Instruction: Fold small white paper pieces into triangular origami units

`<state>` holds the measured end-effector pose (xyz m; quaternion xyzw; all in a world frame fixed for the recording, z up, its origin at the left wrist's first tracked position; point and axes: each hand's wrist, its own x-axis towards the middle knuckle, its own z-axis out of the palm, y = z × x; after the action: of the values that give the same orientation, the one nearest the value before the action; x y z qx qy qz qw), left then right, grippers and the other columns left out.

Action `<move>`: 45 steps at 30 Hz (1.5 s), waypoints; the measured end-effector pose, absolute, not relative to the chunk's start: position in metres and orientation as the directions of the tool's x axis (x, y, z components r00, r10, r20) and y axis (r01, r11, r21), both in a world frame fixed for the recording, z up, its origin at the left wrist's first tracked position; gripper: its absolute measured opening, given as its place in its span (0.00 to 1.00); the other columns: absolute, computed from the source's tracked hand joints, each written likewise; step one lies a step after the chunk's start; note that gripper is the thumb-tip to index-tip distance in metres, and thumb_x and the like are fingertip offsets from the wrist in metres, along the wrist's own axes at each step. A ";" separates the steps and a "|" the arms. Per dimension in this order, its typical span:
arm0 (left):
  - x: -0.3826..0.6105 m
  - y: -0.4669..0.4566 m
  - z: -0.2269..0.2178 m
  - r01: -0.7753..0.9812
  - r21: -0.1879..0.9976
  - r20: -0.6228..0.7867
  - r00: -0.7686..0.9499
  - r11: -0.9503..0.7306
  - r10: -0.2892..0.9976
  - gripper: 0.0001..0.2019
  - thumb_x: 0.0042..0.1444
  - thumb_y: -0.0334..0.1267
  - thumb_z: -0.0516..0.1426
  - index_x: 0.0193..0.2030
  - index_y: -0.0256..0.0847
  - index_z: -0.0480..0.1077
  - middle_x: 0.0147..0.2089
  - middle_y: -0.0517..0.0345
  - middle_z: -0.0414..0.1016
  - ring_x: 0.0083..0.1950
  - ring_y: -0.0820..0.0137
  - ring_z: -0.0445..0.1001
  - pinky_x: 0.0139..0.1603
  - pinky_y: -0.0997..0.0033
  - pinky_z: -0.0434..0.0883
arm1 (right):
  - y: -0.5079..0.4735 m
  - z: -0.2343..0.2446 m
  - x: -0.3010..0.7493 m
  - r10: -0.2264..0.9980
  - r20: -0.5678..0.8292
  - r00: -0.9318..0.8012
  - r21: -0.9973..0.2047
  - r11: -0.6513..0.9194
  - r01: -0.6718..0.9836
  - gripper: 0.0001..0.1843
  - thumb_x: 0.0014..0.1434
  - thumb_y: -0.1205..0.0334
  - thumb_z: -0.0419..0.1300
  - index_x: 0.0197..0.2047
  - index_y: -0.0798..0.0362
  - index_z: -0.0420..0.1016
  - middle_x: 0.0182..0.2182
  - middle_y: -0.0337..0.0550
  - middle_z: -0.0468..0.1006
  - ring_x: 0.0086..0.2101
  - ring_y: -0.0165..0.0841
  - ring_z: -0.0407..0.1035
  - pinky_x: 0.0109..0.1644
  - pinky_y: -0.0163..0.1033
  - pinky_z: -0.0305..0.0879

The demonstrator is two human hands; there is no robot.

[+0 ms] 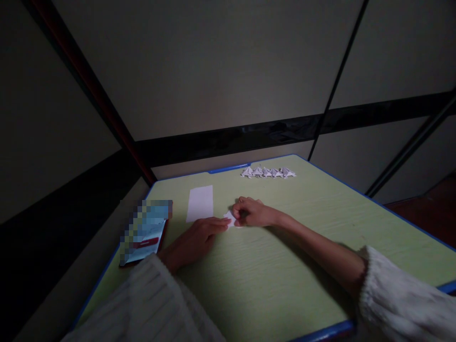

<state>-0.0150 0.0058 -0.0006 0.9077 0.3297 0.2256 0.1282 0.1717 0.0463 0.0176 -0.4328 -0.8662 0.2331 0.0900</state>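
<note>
A small folded piece of white paper [230, 220] lies on the table between my two hands. My left hand [199, 237] reaches in from the left, its fingers fairly straight and pressed together, with the tips holding the paper's left edge. Across from it, my right hand [253, 212] is closed, fingers curled over the right part of the paper and the thumb side against it. My fingers hide much of the paper's right side, so its full shape is not visible. Just beyond my left hand lies a flat white sheet [200, 203].
Several folded white paper figures [267, 172] stand in a row near the far edge of the pale green, blue-rimmed table [302, 285]. At the left edge lies a tablet-like device [146, 232], partly pixelated. Dark-striped cabinet panels [221, 71] rise behind the table.
</note>
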 end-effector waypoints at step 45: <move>0.016 0.000 0.011 0.039 0.999 0.033 -0.095 -0.030 0.995 0.05 0.35 0.30 0.58 0.23 0.34 0.67 0.16 0.66 0.69 0.19 0.79 0.67 0.21 0.81 0.64 | 0.029 0.000 0.146 0.961 0.034 -0.273 -0.969 -0.035 -0.245 0.13 0.31 0.65 0.65 0.20 0.59 0.65 0.14 0.33 0.67 0.16 0.22 0.59 0.22 0.30 0.53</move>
<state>0.0164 -0.0004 0.0111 0.4927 0.5246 0.5217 0.4581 0.1458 0.0287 -0.0002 -0.3596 -0.4980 0.6232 0.4841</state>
